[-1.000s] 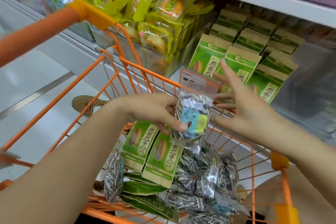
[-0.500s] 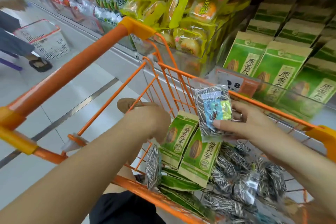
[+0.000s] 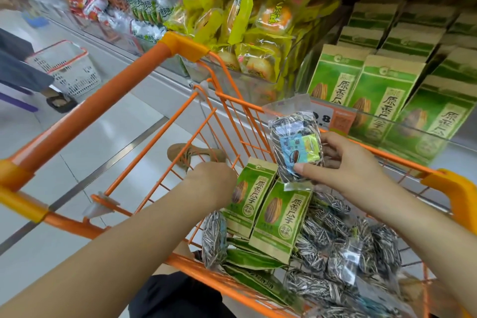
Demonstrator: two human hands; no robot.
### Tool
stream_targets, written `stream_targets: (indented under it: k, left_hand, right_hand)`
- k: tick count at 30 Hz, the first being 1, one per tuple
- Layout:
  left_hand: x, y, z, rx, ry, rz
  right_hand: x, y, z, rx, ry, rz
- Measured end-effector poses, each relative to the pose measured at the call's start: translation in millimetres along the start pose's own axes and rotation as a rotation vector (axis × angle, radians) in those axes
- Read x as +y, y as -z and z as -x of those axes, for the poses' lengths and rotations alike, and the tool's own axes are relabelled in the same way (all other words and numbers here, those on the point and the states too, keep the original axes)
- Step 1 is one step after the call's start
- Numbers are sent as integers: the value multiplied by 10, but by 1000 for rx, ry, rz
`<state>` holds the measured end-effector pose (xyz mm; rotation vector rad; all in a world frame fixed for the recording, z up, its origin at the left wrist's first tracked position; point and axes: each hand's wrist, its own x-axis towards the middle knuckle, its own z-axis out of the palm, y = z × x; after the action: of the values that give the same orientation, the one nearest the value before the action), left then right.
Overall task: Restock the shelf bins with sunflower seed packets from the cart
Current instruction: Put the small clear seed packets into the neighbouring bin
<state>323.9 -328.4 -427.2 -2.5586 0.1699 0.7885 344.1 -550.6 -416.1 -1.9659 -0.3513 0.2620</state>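
Note:
My right hand (image 3: 343,162) grips a clear packet of striped sunflower seeds (image 3: 294,144) with a blue and yellow label, held upright above the orange cart (image 3: 144,72). My left hand (image 3: 211,183) holds two green sunflower seed packets (image 3: 268,209) by their left edge, over the cart's load. Under them the cart holds several more clear seed packets (image 3: 343,253) and green ones (image 3: 253,258). The shelf bin (image 3: 418,137) at the right stands full of matching green packets (image 3: 382,95) behind a clear front.
Yellow-green snack bags (image 3: 240,33) fill the bin left of the green packets. A price tag (image 3: 333,119) sits on the bin front. At the far left a person's foot (image 3: 59,102) stands beside a white basket (image 3: 67,67) on the tiled floor.
The clear packet passed from my left hand to my right hand. My left hand dropped to the green packets. The view swung left and closer to the shelf.

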Motion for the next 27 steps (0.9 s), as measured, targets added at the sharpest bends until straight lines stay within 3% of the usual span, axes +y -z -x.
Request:
stream_targets:
  k: [4, 8, 10, 12, 14, 17, 20, 27]
  left_hand:
    - [-2, -26, 4, -54, 3, -3]
    - [-54, -65, 13, -93, -149, -1]
    - [-15, -104, 17, -121, -204, -128]
    - [18, -134, -15, -62, -273, -290]
    - [-3, -94, -27, 0, -301, -288]
    - [-97, 90, 18, -5, -302, -75]
    - [-268, 339, 116, 11, -345, 329]
    - [-712, 907, 558, 271, -359, 1139]
  right_hand:
    - [-6, 2, 7, 1, 20, 15]
    - [3, 9, -16, 10, 15, 49]
    - [-19, 18, -16, 10, 22, 50]
    - [-31, 30, -18, 1, 30, 26]
    - [-36, 37, -18, -5, 24, -5]
    - [-44, 53, -2, 5, 5, -46]
    - [-66, 74, 32, 67, -5, -86]
    - [-102, 129, 81, 276, -4, -103]
